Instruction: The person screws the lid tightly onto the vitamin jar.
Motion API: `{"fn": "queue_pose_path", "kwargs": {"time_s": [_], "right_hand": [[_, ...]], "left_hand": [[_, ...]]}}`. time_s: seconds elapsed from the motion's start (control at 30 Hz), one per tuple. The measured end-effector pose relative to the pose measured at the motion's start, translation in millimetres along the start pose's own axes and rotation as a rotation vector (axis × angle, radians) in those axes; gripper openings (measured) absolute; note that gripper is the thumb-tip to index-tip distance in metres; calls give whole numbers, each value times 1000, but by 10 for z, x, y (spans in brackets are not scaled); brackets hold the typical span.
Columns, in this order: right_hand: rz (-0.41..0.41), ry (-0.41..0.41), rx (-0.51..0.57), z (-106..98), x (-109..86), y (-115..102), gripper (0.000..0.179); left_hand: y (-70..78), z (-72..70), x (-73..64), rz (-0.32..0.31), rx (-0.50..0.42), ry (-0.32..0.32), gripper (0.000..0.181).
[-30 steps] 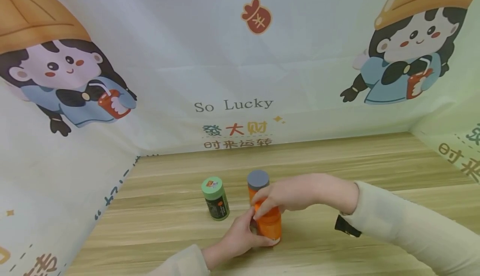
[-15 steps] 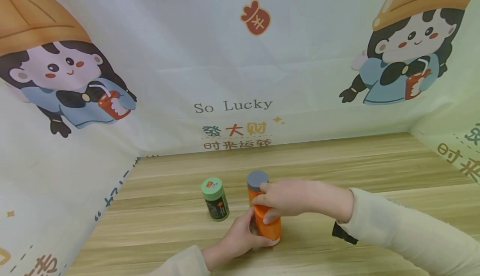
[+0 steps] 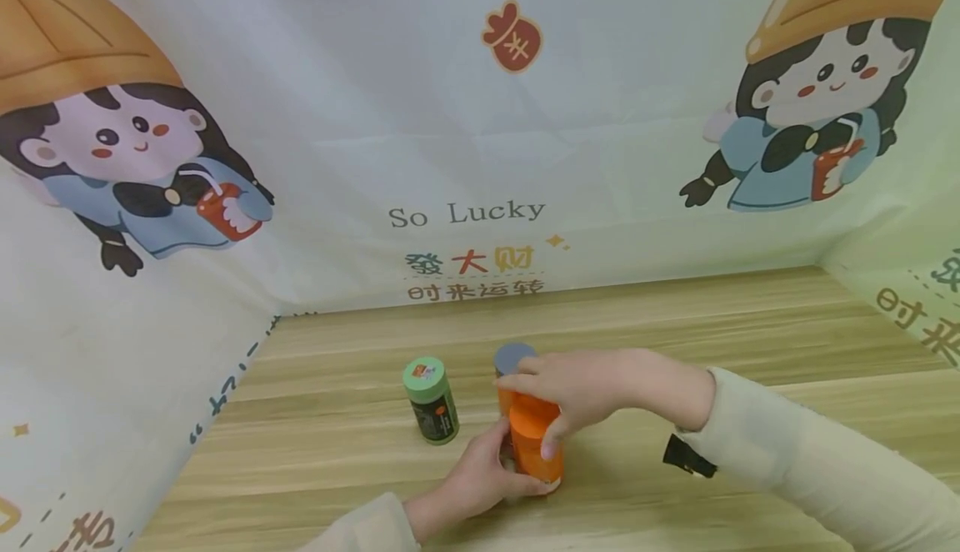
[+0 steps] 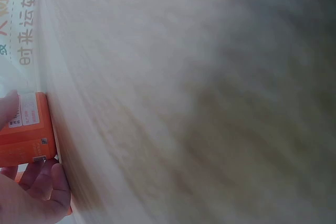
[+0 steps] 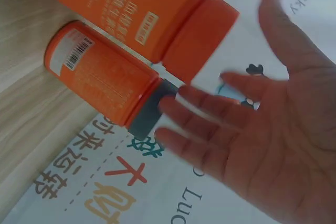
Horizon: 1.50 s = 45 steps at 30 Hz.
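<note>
An orange bottle with an orange cap (image 3: 531,420) stands upright on the table. My left hand (image 3: 480,467) grips its lower part; the left wrist view shows the bottle's orange base (image 4: 26,140) between thumb and fingers. Over the cap hovers my right hand (image 3: 592,387), thumb and fingers spread. In the right wrist view those fingers (image 5: 205,114) look loosely extended, apart from the orange cap (image 5: 202,38). Just behind stands a second orange bottle with a grey cap (image 3: 513,358), partly hidden by the right hand; the right fingertips reach close to its cap (image 5: 152,109).
A green-lidded bottle (image 3: 432,402) with a dark label stands left of the orange bottles. The wood-grain table (image 3: 675,318) meets a printed cloth backdrop (image 3: 622,202) at the back and sides. A black strap (image 3: 688,457) shows below the right sleeve.
My right hand turned over the orange cap, and its fingers have now spread wider, showing more of the cap top. The left hand and the bottles have stayed in place.
</note>
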State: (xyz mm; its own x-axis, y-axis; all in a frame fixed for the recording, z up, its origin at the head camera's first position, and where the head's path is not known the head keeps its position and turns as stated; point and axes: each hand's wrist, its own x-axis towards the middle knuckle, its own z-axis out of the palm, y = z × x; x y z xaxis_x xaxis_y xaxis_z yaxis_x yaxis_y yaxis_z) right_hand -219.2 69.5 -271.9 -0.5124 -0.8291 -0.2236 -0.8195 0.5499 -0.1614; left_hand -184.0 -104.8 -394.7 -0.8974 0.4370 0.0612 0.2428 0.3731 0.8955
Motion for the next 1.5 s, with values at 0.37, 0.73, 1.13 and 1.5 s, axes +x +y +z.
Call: {"fn": "queue_pose_path", "kwargs": {"time_s": [0.37,0.73,1.13,1.5], "right_hand": [[-383,-18,-151,-46,-60,97,54],[-399,17,-132,5,-24,131,46],[-182,-11,-23,14,-47,55,48],[-65,22,-77,28,-24,61,46]], "left_hand": [[11,7,-10,2,17,21,60],[-2,13,-5,-11,15,14,59],[-8,2,-2,17,37,13,62],[1,4,0,6,21,14,60]]}}
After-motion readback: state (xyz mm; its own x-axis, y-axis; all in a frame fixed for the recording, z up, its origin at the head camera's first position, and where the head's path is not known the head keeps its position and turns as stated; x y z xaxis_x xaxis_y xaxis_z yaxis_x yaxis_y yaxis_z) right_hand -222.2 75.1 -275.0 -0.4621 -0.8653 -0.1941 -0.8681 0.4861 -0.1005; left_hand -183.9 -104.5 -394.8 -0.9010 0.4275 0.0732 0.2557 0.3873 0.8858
